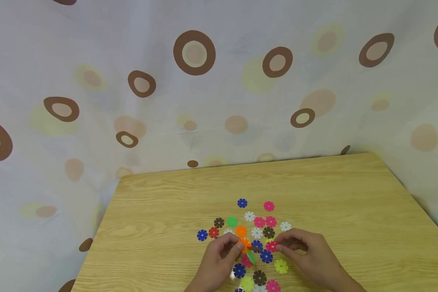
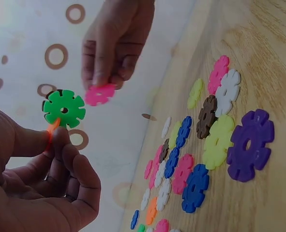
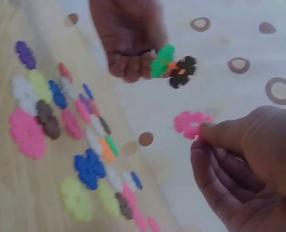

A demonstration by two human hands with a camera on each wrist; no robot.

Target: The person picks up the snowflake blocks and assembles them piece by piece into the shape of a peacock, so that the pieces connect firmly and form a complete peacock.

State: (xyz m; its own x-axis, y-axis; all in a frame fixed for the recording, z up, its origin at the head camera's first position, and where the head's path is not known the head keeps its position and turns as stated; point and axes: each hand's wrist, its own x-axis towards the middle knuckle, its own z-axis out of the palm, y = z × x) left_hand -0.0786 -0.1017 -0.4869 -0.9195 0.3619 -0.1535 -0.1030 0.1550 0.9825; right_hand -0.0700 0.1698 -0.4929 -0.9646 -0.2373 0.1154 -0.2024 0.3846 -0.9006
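Over the middle of the scattered pieces, my left hand [image 1: 217, 259] pinches an orange notched disc [image 1: 245, 243] between thumb and index finger. A green disc [image 2: 65, 109] and a dark brown disc [image 3: 183, 72] are joined to that orange one, the brown mostly hidden behind the green in the left wrist view. To the right, my right hand [image 1: 314, 251] holds a pink notched disc [image 3: 190, 124] by its edge with thumb and index finger. The pink disc is close to the joined discs but apart from them.
Loose notched discs lie flat around and below the hands, among them a blue disc [image 1: 242, 203], a yellow disc [image 1: 281, 266] and a purple disc [image 2: 250, 145]. The wooden table [image 1: 160, 211] meets a patterned cloth [image 1: 233, 97] at its back edge.
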